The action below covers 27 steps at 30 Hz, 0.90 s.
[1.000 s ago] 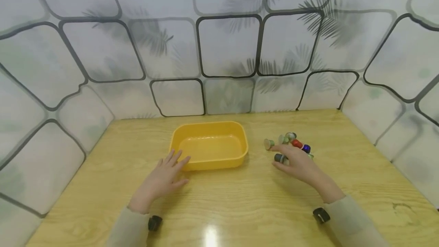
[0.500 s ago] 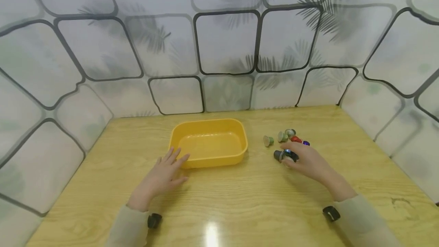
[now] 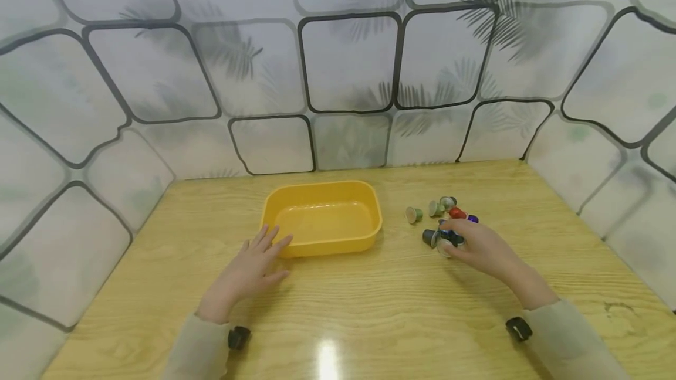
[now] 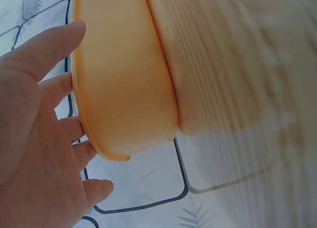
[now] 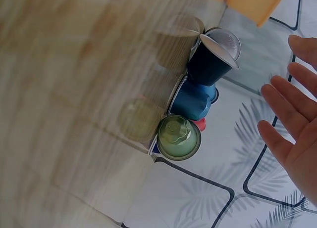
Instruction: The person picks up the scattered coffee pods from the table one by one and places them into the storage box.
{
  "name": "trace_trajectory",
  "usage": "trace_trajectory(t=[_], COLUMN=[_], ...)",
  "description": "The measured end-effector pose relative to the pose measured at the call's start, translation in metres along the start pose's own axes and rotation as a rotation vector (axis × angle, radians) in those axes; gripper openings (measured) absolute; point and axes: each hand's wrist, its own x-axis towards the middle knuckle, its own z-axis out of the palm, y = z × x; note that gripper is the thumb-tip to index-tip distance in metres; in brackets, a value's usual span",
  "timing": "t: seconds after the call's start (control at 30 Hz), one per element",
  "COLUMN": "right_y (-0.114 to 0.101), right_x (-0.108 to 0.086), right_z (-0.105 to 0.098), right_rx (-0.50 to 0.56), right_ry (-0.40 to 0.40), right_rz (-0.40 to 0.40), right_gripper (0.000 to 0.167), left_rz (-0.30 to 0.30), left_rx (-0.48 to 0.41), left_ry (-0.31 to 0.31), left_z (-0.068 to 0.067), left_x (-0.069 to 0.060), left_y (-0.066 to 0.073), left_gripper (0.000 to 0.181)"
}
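Observation:
The left hand [image 3: 245,274] rests with spread fingers on the front-left rim of the yellow tray [image 3: 338,246]; in the left wrist view the fingertips of this hand [image 4: 39,129] touch the tray's edge [image 4: 124,84]. Over the nearer capsules hangs the right hand [image 3: 488,254], thumb and fingers apart. Beside its fingers lie a black capsule [image 3: 429,237] and a pale-lidded one [image 3: 444,248]. In the right wrist view that hand [image 5: 299,124] holds nothing, with the black capsule [image 5: 205,64], a blue capsule [image 5: 189,102] and a green capsule [image 5: 178,139] to its left.
Behind the right hand are two green capsules [image 3: 414,214] [image 3: 436,209], a silver-lidded one [image 3: 448,203], a red one [image 3: 456,213] and a violet-blue one [image 3: 473,219]. The wooden table [image 3: 338,309] is bordered by patterned panels [image 3: 348,142] at the back and sides.
The right hand has shifted a little to the right, uncovering dark and blue capsules beside its fingers. The left hand has stayed at the tray. The head view has tilted slightly.

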Motion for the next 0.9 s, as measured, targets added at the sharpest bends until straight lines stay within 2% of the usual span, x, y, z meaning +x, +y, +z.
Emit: trace_trajectory(t=[0.3, 0.63, 0.9], right_y=[-0.0001, 0.0046, 0.0069], right_x=[0.0011, 0.0064, 0.0087], right_z=[-0.0003, -0.0010, 0.0015], right_rx=[-0.013, -0.019, -0.025], right_ry=[-0.051, -0.166, -0.216], right_rz=[-0.010, 0.022, 0.032], right_gripper=[0.035, 0.034, 0.034], left_rz=[-0.009, 0.004, 0.001], left_rx=[-0.015, 0.004, -0.056], left_ry=[-0.011, -0.009, -0.030], left_z=[0.0013, 0.0002, 0.0005], left_x=[-0.0007, 0.0010, -0.0009], left_y=[-0.0008, -0.0031, -0.0009], left_gripper=[0.064, 0.064, 0.071])
